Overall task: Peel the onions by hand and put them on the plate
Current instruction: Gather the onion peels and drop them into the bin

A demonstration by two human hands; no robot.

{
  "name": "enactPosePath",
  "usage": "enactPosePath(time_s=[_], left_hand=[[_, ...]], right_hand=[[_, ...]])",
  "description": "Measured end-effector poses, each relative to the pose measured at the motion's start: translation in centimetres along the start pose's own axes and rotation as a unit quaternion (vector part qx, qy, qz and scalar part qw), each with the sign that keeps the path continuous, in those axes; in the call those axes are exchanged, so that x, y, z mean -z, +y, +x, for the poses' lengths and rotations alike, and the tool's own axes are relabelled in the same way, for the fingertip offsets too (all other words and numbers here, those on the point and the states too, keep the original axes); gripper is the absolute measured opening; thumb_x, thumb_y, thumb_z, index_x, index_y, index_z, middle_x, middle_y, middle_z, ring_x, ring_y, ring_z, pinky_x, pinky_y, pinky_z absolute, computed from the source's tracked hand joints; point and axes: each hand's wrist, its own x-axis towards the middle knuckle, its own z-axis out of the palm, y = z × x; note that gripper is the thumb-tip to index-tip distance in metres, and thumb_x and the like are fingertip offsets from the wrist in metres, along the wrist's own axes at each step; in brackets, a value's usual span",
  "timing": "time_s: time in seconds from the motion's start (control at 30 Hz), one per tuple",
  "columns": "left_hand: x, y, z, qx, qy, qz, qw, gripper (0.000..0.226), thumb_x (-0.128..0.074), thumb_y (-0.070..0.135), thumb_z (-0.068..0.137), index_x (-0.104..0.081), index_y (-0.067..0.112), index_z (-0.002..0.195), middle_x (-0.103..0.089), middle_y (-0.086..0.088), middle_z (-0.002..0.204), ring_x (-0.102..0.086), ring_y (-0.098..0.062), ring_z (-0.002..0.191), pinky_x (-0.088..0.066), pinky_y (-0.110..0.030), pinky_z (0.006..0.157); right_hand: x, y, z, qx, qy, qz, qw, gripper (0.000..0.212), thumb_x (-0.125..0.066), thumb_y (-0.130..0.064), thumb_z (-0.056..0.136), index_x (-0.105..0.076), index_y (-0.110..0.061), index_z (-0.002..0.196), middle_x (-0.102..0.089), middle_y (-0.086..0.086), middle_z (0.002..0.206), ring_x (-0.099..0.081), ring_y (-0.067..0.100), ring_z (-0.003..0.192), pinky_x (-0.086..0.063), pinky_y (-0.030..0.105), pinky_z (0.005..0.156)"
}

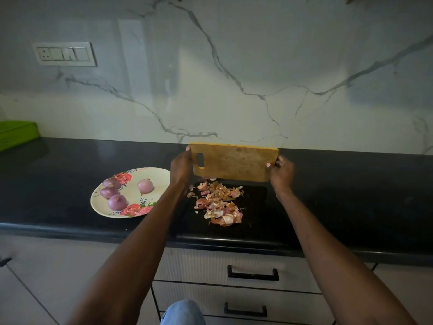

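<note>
Several peeled purple onions [117, 202] lie on a floral plate [98, 205] at the left of the black counter. A wooden cutting board [236, 161] is tilted up on its long edge above the counter. My left hand [181, 166] grips its left end by the handle hole. My right hand [281, 171] grips its right end. Under the board's lower edge a heap of onion skins [219, 202] lies on the counter.
The black counter [351, 195] runs along a marble wall with a switch panel [64, 54]. A green box [16, 133] sits at the far left. Drawers with black handles [253, 274] are below the counter's front edge.
</note>
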Motion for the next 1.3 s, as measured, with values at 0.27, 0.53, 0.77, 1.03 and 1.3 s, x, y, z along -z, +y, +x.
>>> enactPosePath(time_s=[0.27,0.53,0.77,1.03,1.3], left_hand=[[0.4,-0.1,-0.2,0.023,-0.033,0.051,0.998,0.036,-0.042,0.028,0.106,-0.067,0.004,0.117,-0.056,-0.022,0.141,-0.053,-0.04,0.127,-0.052,-0.038,0.088],[-1.1,2.0,-0.3,-0.03,-0.065,0.007,0.997,0.045,-0.037,0.039,0.108,-0.058,0.014,0.14,-0.056,0.003,0.133,-0.051,-0.008,0.114,-0.039,-0.018,0.082],[-6.1,3.9,2.0,-0.019,-0.076,0.101,0.992,0.042,-0.045,0.029,0.106,-0.056,0.004,0.138,-0.059,-0.015,0.138,-0.058,-0.029,0.122,-0.047,-0.012,0.068],[-16.9,-2.6,-6.3,0.129,-0.23,-0.045,0.964,0.023,-0.062,0.02,0.1,-0.065,0.005,0.116,-0.073,-0.012,0.106,-0.073,-0.022,0.084,-0.06,-0.03,0.064],[-21.0,-5.0,-9.0,0.179,-0.128,0.104,0.97,0.017,-0.075,0.008,0.086,-0.07,0.001,0.101,-0.072,-0.016,0.102,-0.071,-0.029,0.088,-0.063,-0.042,0.078]], right_hand=[[0.4,0.0,0.3,0.005,-0.023,-0.026,0.999,0.015,-0.064,-0.004,0.095,-0.068,-0.008,0.109,-0.069,0.003,0.105,-0.062,0.014,0.094,-0.056,0.037,0.084],[2.1,-0.2,-0.1,0.003,-0.007,0.009,1.0,0.017,-0.063,-0.005,0.096,-0.065,-0.007,0.113,-0.065,0.0,0.104,-0.062,0.019,0.098,-0.052,0.036,0.083],[6.4,0.0,-0.7,-0.14,0.065,0.184,0.971,0.017,-0.061,-0.001,0.097,-0.064,-0.015,0.106,-0.067,0.0,0.098,-0.065,0.024,0.104,-0.057,0.041,0.085],[10.8,1.3,-4.2,-0.312,0.125,0.346,0.876,0.022,-0.068,0.0,0.093,-0.061,-0.006,0.114,-0.069,0.009,0.088,-0.069,0.018,0.076,-0.058,0.028,0.051],[15.2,2.9,-5.8,-0.324,0.106,0.154,0.927,0.033,-0.071,0.007,0.087,-0.057,0.012,0.116,-0.065,0.021,0.105,-0.068,0.026,0.069,-0.055,0.024,0.044]])
